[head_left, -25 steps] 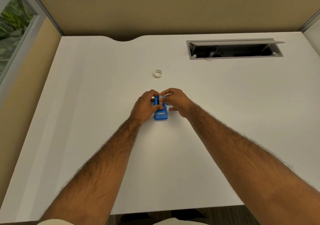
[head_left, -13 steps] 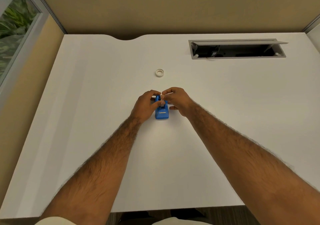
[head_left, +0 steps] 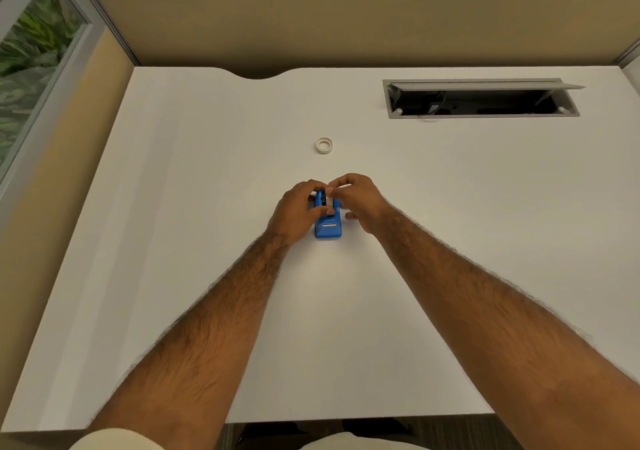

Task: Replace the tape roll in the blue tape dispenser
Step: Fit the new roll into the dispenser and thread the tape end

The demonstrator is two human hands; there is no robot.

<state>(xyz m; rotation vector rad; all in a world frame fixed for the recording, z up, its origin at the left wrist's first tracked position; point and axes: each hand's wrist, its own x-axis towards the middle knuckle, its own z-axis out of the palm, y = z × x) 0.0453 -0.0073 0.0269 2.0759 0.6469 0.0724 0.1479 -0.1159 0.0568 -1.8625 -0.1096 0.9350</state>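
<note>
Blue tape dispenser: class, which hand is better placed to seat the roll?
Probably the right hand: its fingertips pinch something white at the blue tape dispenser top, while the left hand steadies the body.

— Where is the blue tape dispenser (head_left: 328, 225)?
— It stands on the white desk (head_left: 207, 207), cutter end toward the person.
— And the tape roll (head_left: 324, 145)?
— A small white ring, lying flat, farther back.

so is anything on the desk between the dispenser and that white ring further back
Nothing visible. The blue tape dispenser sits under both hands, and the white ring lies beyond it on the desk, with only bare surface between the fingertips and the ring.
</note>
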